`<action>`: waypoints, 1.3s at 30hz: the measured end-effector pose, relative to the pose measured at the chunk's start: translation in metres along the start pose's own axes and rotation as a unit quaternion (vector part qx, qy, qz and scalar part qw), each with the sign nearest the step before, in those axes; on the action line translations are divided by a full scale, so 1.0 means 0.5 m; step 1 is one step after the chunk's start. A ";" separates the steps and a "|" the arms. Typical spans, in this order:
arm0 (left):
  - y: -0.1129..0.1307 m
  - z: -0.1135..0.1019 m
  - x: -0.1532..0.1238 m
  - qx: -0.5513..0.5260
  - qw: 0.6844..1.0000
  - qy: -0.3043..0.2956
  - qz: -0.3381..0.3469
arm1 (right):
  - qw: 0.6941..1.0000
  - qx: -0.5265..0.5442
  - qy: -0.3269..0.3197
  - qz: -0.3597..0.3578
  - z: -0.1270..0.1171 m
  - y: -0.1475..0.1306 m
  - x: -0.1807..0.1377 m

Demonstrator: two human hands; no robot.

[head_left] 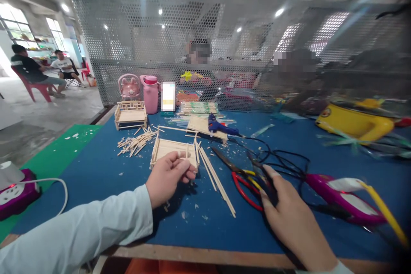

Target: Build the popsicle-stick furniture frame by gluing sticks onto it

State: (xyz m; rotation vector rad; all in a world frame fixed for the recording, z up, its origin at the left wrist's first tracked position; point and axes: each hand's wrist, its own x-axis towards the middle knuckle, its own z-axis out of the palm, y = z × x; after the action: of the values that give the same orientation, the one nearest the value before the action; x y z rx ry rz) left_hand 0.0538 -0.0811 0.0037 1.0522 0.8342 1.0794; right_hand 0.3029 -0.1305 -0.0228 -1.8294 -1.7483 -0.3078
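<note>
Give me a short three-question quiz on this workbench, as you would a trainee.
1. Which tool lies by the flat pale wooden-stick panel? A) wooden hammer B) blue plastic glue gun C) white brush
2. True or false: a tall pink plastic bottle stands left of the red-handled metal scissors.
3. Which of the person's hands is nearer the pale wooden-stick frame at the table's middle?

Key: 1. B. 2. True. 3. The left hand.

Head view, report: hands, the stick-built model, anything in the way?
Left hand pinching a short stick before the stick-built model. Right hand on a dark-handled tool. Loose sticks, red-handled scissors between the hands.
</note>
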 end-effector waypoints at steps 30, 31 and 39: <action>0.027 0.005 -0.046 0.148 0.947 0.129 0.254 | 0.883 0.452 -0.076 0.099 0.121 -0.154 0.185; 0.017 0.024 -0.046 0.161 0.954 0.095 0.237 | 0.884 0.455 -0.053 0.095 0.112 -0.153 0.187; 0.005 0.040 -0.001 0.088 0.978 0.080 0.171 | 0.836 0.519 -0.181 0.003 -0.008 -0.196 0.200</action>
State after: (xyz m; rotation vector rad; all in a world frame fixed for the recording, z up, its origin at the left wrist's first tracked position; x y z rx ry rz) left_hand 0.0711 -0.0865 0.0121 1.3016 0.9112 1.4141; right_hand 0.2202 -0.0523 0.0590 -1.0850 -1.6067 0.8999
